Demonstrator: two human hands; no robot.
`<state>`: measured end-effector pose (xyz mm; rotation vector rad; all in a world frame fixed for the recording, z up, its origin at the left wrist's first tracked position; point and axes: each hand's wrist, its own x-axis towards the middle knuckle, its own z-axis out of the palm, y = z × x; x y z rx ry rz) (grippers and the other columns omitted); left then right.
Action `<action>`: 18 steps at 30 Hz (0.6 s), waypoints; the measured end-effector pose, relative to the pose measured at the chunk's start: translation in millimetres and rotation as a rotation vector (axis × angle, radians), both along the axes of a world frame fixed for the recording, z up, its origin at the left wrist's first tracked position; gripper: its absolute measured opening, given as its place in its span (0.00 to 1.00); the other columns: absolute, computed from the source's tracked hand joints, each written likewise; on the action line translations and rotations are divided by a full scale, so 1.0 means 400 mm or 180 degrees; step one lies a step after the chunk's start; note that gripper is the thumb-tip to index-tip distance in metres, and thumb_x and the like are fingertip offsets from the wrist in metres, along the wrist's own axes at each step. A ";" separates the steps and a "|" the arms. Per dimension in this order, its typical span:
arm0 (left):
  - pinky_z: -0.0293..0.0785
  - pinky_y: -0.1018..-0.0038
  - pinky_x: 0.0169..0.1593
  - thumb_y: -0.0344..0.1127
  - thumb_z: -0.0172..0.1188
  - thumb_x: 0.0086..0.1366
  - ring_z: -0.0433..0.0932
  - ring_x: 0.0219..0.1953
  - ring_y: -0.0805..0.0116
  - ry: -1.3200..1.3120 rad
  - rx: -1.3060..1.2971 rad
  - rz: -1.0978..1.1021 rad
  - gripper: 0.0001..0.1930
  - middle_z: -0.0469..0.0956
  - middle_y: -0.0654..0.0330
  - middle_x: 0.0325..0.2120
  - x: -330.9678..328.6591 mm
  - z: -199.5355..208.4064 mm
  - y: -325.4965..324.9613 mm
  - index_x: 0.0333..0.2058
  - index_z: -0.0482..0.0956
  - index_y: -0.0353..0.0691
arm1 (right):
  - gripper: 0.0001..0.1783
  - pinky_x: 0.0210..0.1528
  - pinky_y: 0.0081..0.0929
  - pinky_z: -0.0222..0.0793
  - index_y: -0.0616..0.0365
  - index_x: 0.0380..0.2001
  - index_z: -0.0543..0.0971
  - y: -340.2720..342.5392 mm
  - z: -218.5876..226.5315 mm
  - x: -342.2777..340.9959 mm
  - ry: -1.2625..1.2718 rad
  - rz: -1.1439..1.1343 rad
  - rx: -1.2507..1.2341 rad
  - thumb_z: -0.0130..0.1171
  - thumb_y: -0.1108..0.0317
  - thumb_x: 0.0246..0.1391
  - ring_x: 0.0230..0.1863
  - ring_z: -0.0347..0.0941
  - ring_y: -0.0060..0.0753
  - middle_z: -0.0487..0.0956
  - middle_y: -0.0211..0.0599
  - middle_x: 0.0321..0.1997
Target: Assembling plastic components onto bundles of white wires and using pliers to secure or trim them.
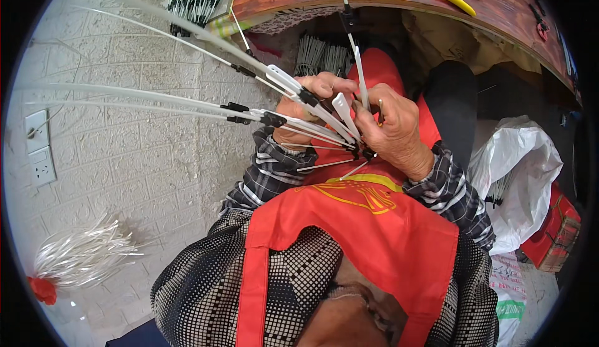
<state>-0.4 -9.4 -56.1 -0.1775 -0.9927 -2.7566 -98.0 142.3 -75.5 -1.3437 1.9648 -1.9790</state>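
Grip: while the left hand (306, 100) is closed round a fan of white rods (187, 100), the right hand (393, 128) pinches their gathered ends together, fingers shut on them just above the red apron (368, 222).
Where the rods are: held in front of the chest, between both hands, spreading out to the person's left over the pale floor (125, 160).
Doing it well: I judge the ends should stay level and tightly pinched, so no rod slips out of the fan.
Rods in hand: about six long ones, each with a black joint; the short ones overlap, so I cannot count them exactly.
Spare bundles: three, one by the tabletop (399, 4) edge, one under it, one white tuft (81, 256) on the floor.
Yellow strips on the tabletop: two.
White bag (524, 172): one.
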 end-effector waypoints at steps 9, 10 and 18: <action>0.83 0.67 0.41 0.22 0.64 0.54 0.80 0.44 0.56 -0.0176 -0.0280 0.0412 0.15 0.74 0.43 0.48 0.013 -0.011 -0.009 0.42 0.80 0.38 | 0.08 0.25 0.36 0.66 0.62 0.26 0.73 -0.003 0.005 -0.009 -0.0079 0.0119 -0.0105 0.61 0.78 0.40 0.23 0.72 0.44 0.72 0.42 0.23; 0.83 0.67 0.41 0.22 0.63 0.54 0.79 0.44 0.56 -0.0226 -0.0286 0.0358 0.15 0.74 0.43 0.48 0.014 -0.014 -0.013 0.42 0.80 0.38 | 0.07 0.25 0.36 0.66 0.62 0.26 0.73 -0.003 0.006 -0.009 -0.0047 0.0118 -0.0114 0.61 0.79 0.40 0.23 0.72 0.44 0.72 0.42 0.23; 0.79 0.67 0.42 0.27 0.65 0.52 0.78 0.38 0.58 -0.0514 -0.0480 0.0528 0.17 0.72 0.53 0.33 0.008 0.024 0.011 0.42 0.78 0.32 | 0.07 0.23 0.35 0.66 0.62 0.25 0.73 0.001 0.009 -0.009 0.0077 0.0149 -0.0157 0.60 0.79 0.40 0.22 0.72 0.44 0.71 0.40 0.21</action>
